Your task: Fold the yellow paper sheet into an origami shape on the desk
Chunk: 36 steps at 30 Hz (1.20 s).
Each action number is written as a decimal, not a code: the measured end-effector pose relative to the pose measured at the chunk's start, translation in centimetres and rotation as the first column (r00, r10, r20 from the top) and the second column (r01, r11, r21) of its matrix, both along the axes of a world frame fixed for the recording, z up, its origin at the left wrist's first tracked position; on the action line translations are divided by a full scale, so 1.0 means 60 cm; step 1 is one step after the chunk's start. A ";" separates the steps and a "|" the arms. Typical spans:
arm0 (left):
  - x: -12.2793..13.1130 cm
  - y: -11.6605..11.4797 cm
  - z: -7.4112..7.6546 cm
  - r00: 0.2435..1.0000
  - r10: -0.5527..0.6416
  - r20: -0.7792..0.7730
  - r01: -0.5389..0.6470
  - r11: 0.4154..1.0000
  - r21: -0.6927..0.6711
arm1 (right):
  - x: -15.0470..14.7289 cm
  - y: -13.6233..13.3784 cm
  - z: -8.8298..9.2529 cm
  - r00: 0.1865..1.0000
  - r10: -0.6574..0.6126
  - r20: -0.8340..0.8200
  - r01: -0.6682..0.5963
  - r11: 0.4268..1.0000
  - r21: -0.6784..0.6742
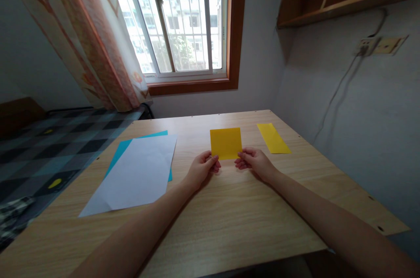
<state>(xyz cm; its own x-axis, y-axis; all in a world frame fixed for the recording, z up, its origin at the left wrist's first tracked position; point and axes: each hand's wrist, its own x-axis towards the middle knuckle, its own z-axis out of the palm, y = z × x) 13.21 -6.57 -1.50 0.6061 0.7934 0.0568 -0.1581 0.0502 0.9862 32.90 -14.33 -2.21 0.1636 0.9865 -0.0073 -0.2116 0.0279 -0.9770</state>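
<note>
A yellow sheet of paper (226, 143), roughly rectangular, is held up just over the wooden table (236, 216). My left hand (204, 167) pinches its lower left corner between thumb and fingers. At the lower right corner, my right hand (255, 163) grips it the same way. To the right lies a yellow paper strip (273, 139), flat on the table and apart from my hand. On the left, a white sheet of paper (134, 173) rests over a blue sheet (120, 154), whose edges stick out from under it.
A bed with a checked cover (68, 138) stands along the table's left side. Behind the table are a window (183, 24) and a patterned curtain (88, 37). A wall socket (367, 46) with a hanging cable and a wooden shelf (354, 2) are on the right.
</note>
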 end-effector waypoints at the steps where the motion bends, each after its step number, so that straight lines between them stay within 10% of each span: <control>1: 0.001 0.000 -0.001 1.000 0.006 0.004 -0.006 1.000 -0.001 | 0.001 0.000 0.000 1.000 0.003 0.003 -0.003 1.000 0.002; 13: 0.000 -0.003 0.002 0.999 0.029 0.037 -0.025 0.995 -0.102 | 0.000 -0.004 -0.002 0.993 0.090 0.072 -0.090 0.996 0.003; 36: 0.003 -0.003 -0.007 0.999 0.025 0.043 -0.022 0.997 -0.072 | 0.008 -0.012 0.005 0.779 -0.303 0.549 0.081 0.917 0.392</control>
